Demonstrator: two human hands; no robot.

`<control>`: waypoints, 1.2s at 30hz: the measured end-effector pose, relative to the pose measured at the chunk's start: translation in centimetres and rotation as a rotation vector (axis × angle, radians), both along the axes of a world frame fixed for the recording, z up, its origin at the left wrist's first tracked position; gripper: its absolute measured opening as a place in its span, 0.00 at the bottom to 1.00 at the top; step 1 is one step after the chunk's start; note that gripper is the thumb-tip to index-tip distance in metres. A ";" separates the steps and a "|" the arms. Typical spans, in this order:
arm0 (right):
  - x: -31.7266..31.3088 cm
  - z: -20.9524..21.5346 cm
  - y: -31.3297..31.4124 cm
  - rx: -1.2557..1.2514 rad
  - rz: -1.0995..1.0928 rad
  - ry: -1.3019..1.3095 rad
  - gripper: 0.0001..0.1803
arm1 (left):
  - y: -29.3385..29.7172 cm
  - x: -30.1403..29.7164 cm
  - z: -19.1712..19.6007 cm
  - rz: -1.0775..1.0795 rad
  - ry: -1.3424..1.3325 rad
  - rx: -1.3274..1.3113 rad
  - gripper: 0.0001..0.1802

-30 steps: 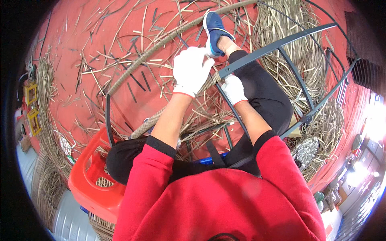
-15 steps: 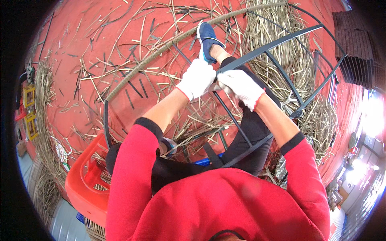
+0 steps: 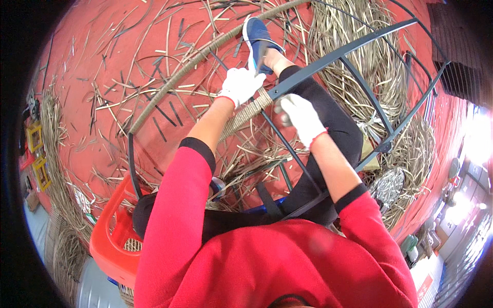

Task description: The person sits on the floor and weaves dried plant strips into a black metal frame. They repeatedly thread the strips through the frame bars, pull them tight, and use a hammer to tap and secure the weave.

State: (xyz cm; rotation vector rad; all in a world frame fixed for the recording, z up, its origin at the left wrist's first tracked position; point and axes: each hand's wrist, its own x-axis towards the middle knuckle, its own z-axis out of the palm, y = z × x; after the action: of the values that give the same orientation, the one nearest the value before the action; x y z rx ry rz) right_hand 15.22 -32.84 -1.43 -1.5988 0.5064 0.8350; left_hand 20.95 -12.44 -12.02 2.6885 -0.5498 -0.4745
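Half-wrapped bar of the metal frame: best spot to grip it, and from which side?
Probably the wrapped stretch of the bar, where the woven covering seems to offer more grip than bare metal. Come from above, fingers curling over it, as the left hand does. The right hand sits by the bare stretch; the bar slants across the lap, its top side open.

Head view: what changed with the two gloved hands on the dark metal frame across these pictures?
The white-gloved right hand has drawn apart from the left hand, which it met half a second ago, and now sits lower right by a thin dark bar. The left stays on the rattan-wrapped bar of the dark metal frame. Unchanged: the blue shoe, the orange plastic stool and the loose strips on the red floor.
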 end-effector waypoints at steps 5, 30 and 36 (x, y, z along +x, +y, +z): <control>-0.1 -5.6 3.0 0.263 -0.197 -0.233 0.16 | 0.2 2.7 -1.4 -0.108 0.314 0.064 0.24; 0.5 -9.7 2.9 0.239 -0.061 -0.460 0.14 | -2.8 -9.4 8.9 0.617 -0.178 -0.478 0.17; -0.3 -10.3 3.7 0.399 -0.254 -0.329 0.11 | -3.3 -9.1 8.1 0.674 -0.081 -0.583 0.17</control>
State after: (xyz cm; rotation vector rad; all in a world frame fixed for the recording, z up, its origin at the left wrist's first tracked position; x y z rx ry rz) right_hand 14.95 -29.15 -11.68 -1.2380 0.2767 0.4343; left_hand 11.89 -15.71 -3.91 2.1428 0.1965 -0.0028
